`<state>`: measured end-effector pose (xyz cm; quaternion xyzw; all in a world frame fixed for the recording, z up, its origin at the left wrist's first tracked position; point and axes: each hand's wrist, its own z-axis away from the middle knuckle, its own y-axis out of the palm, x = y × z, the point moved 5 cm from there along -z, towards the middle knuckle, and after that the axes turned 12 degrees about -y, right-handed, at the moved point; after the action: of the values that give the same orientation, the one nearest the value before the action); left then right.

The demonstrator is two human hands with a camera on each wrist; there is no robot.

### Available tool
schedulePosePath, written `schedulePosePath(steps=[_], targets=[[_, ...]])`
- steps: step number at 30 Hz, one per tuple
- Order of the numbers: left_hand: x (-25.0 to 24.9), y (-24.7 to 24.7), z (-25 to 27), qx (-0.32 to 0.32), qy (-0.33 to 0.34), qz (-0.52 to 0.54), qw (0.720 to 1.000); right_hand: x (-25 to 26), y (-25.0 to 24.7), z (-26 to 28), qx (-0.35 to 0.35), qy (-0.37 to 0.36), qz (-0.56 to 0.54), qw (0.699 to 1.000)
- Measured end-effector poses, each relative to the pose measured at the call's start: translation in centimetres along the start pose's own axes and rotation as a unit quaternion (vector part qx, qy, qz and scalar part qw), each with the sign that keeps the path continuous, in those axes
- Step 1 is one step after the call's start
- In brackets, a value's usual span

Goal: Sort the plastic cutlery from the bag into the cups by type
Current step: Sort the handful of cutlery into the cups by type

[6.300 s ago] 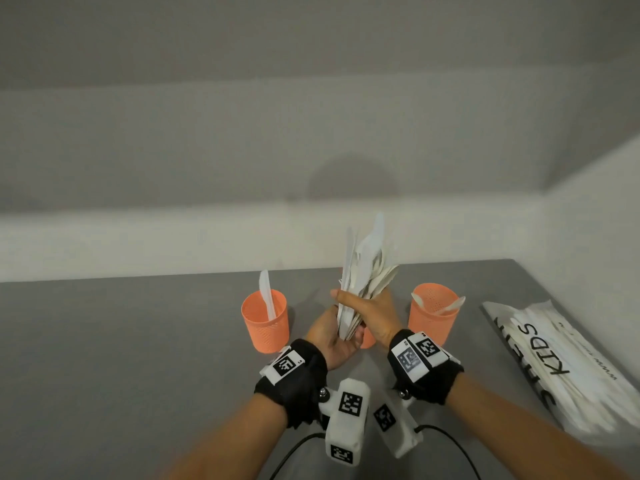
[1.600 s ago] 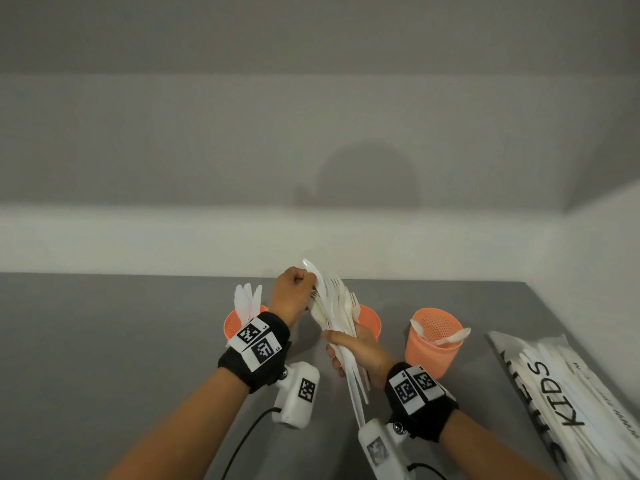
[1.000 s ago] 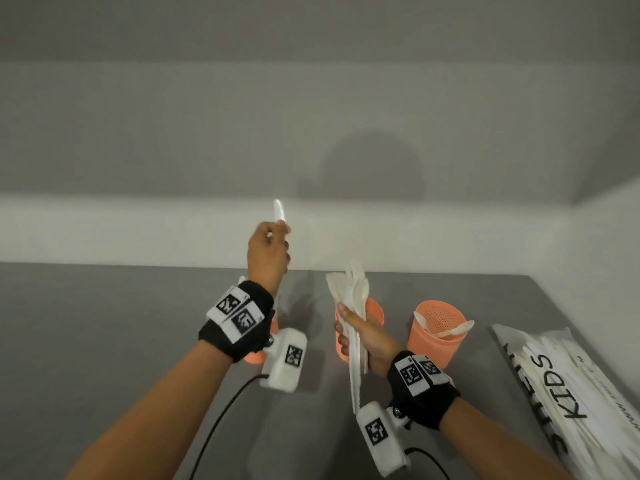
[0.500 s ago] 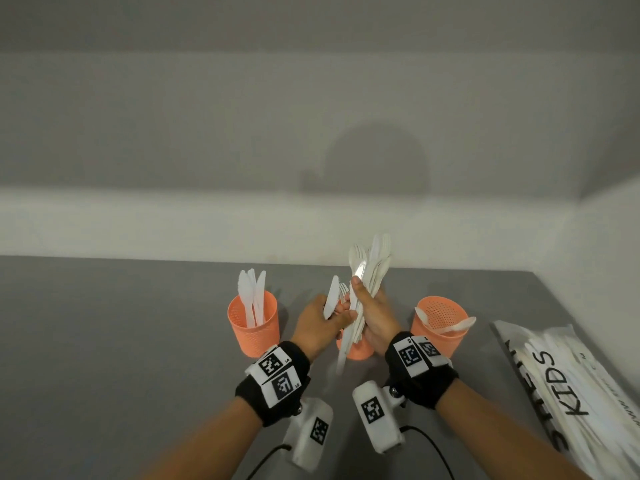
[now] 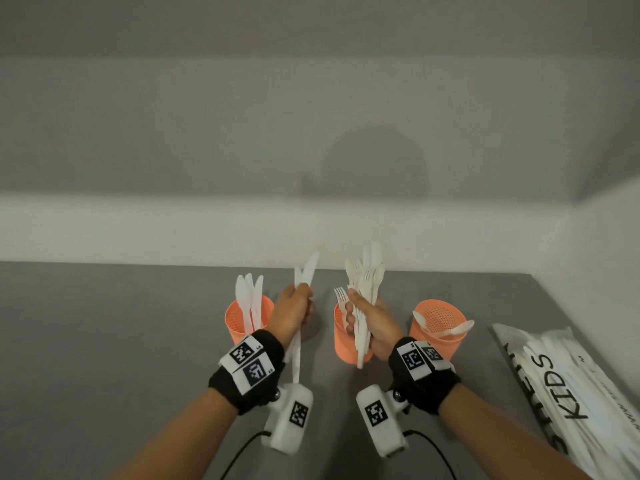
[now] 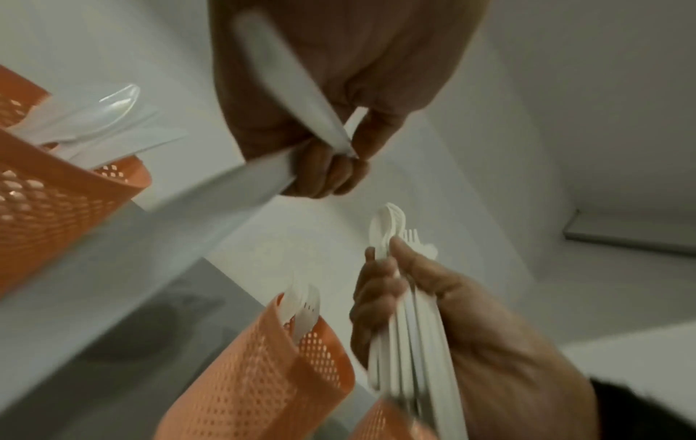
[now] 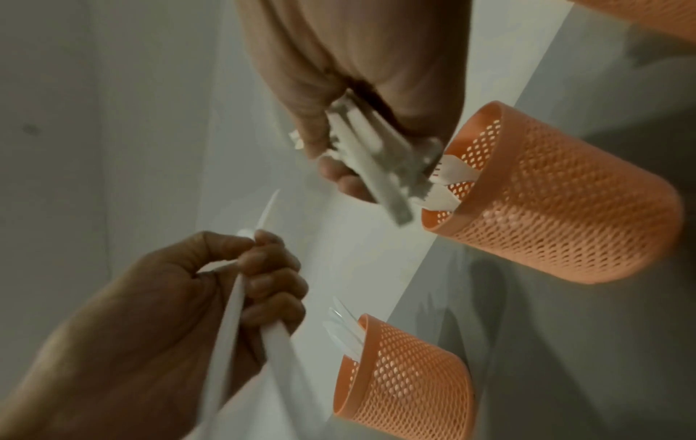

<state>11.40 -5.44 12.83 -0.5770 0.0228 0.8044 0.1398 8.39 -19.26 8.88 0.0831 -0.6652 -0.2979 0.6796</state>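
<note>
From my feed, the bag (image 5: 585, 393) at four o'clock ran off the head view's edge, the right hand (image 5: 372, 323) hid the middle cup's (image 5: 341, 344) near side, and motion blurred the left wrist view.

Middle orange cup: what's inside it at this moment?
White forks stand in the middle orange cup, tines above the rim. The right hand and its cutlery bundle cover much of the cup, so a count isn't possible.

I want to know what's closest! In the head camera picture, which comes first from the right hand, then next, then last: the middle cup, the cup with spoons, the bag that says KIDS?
From the right hand:
1. Middle cup, right behind the hand.
2. Cup with spoons, just to its right.
3. KIDS bag, at the table's far right edge.
</note>
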Motion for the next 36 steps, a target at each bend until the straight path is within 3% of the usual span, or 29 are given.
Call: schedulePosePath(steps=[7,11,13,15,18,22,24,27,30,32,36], targets=[[-3.1,-1.7,-1.4,-0.026,0.011,0.042,0.999,-0.9,1.0,0.8,0.112,-0.004,0.077,0.991],[-3.2,0.3,-0.1,0.088,0.021,-0.025,0.996,-0.8,2.3,1.8,0.17,0.054,0.107,0.978],[-3.0,1.8,0.9,0.172,0.022,-0.005,0.985,-0.9,3.2,2.5,0.22,0.087,0.122,0.964],[-2.8,2.5,1.0,0.198,0.009,0.037,0.98,-1.0,3.6,3.1,0.264,0.116,0.129,0.949],[-2.2,2.6,0.1,0.135,-0.003,0.048,0.99,-0.8,3.4,3.5,0.239,0.138,0.164,0.947],[-1.6,2.6,-1.3,-0.03,-0.012,0.044,0.998,0.0,3.3,2.4,0.178,0.006,0.296,0.938],[-1.4,2.7,-1.5,-0.072,-0.015,0.046,0.996,-0.1,3.1,2.1,0.14,-0.041,0.342,0.928],[-1.4,3.5,-1.3,-0.025,-0.005,0.02,0.999,-0.6,2.6,2.3,0.1,-0.042,0.305,0.946],[-2.3,1.9,-0.8,-0.061,0.007,0.062,0.996,-0.8,1.9,2.7,0.098,0.059,0.161,0.98],[-2.9,0.3,-0.8,-0.097,0.007,0.082,0.992,-0.6,1.5,2.8,0.127,0.09,0.118,0.981],[-4.7,-0.7,-0.8,-0.066,0.07,0.016,0.995,-0.6,1.2,2.7,0.196,0.092,0.145,0.965]])
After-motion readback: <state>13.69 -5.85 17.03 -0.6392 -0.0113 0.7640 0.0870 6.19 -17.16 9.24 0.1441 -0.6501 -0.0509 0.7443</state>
